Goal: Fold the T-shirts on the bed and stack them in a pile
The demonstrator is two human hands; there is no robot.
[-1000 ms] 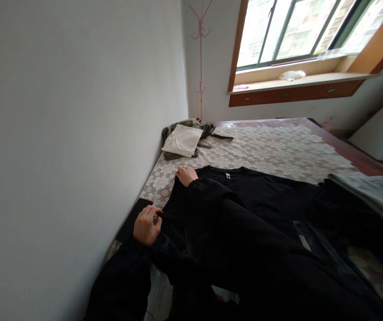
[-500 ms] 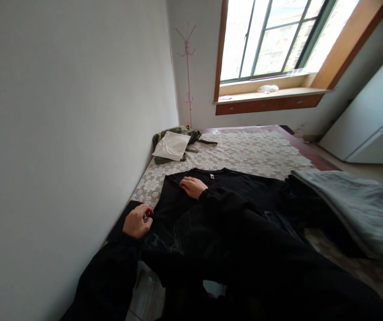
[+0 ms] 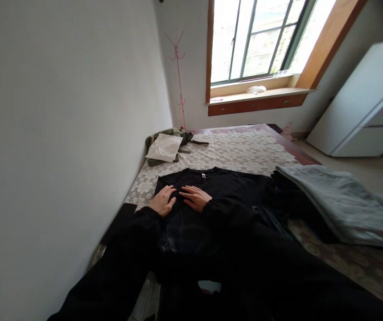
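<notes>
A black T-shirt [image 3: 238,180] lies spread on the patterned bed cover, its neckline and small white label toward the far side. On its left part rests my left hand [image 3: 163,201], fingers stretched out and nothing held. My right hand [image 3: 196,197] lies flat on the cloth just beside it, fingers pointing left toward the other hand. A faint print shows on the fabric below the hands. My dark sleeves cover much of the shirt's lower part, and its near edge blends into my dark clothes.
Folded grey cloth [image 3: 341,200] lies on dark clothing at the right. A green backpack [image 3: 186,137] with a white pouch [image 3: 164,148] on it sits at the far left of the bed cover [image 3: 238,147]. The wall [image 3: 77,111] runs close along the left; a pink coat rack [image 3: 179,76] stands behind.
My left hand has moved right and away from me, from the shirt's left edge onto the cloth, and its curled fingers have straightened. My right hand has flattened. The view has shifted slightly right.
</notes>
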